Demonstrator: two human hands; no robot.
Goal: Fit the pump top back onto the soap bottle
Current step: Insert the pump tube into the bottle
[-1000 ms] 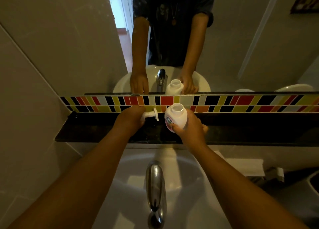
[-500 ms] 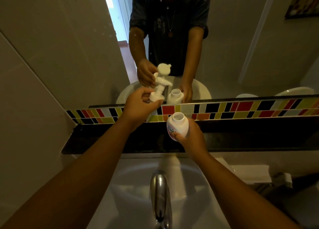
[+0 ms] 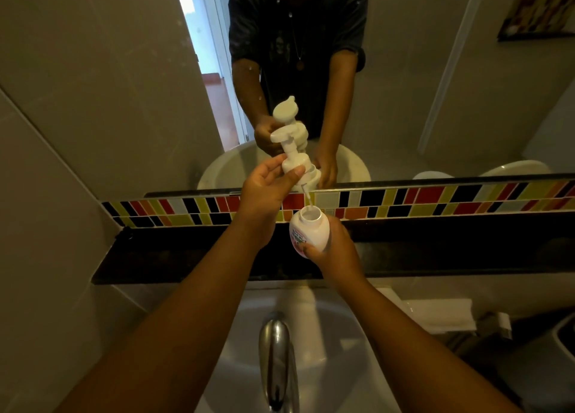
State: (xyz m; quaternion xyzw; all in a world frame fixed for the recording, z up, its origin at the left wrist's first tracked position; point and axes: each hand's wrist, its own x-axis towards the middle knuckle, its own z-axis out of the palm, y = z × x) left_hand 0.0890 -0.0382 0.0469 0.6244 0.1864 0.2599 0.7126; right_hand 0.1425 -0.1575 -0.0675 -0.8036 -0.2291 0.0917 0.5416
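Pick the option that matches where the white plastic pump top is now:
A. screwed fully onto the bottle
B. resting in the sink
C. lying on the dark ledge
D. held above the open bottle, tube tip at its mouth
D: the left hand holds the white plastic pump top above the white soap bottle gripped by the right hand, the thin dip tube reaching its open mouth.

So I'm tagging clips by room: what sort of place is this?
A bathroom, most likely in a home. A white basin with a chrome tap sits below a wall mirror, and the hands hold a soap bottle and its pump top.
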